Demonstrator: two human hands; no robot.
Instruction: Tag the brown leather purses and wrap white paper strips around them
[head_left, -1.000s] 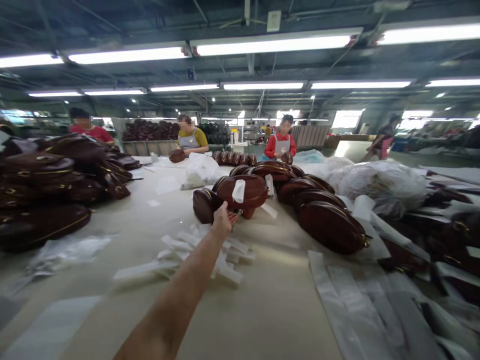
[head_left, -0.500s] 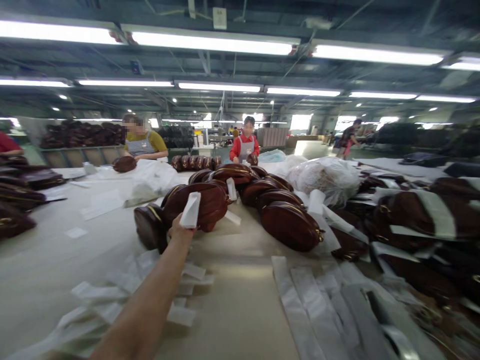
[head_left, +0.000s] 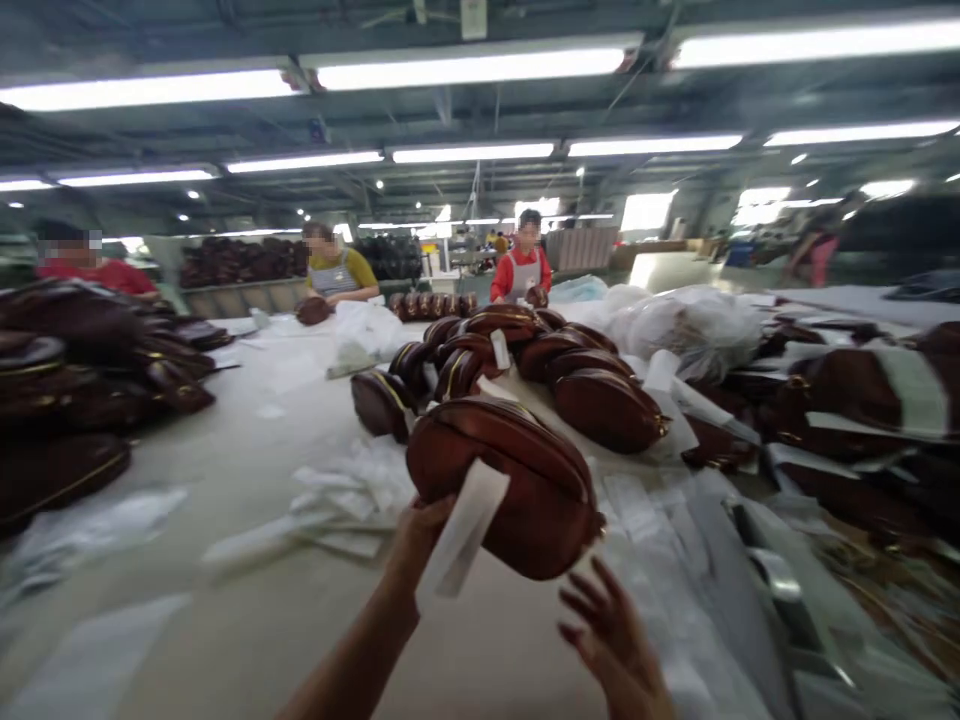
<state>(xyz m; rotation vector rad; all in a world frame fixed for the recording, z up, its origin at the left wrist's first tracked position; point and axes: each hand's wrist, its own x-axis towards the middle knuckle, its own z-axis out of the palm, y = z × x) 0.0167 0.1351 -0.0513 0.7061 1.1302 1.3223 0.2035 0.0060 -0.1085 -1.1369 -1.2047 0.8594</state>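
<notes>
A brown oval zippered bag [head_left: 525,480] is held up over the table by my left hand [head_left: 424,535], which grips its left end. A white paper strip [head_left: 472,520] hangs across the bag's front, by my left thumb. Just below the bag's right end is my right hand [head_left: 611,625], fingers spread and slightly blurred, holding nothing. Beyond the held bag, more brown bags [head_left: 607,410] with gold zips lie piled on the pale table [head_left: 300,620].
Loose white strips [head_left: 337,510] lie at the left, and clear plastic strips [head_left: 675,560] at the right. More bags are heaped on the left [head_left: 67,400] and right [head_left: 855,390]. A bundle in clear plastic [head_left: 686,325] sits behind. Co-workers stand across the table.
My left hand has drawn a bag from the pile toward me. My right hand has come into view, open. The view has shifted left, showing more of the left heap.
</notes>
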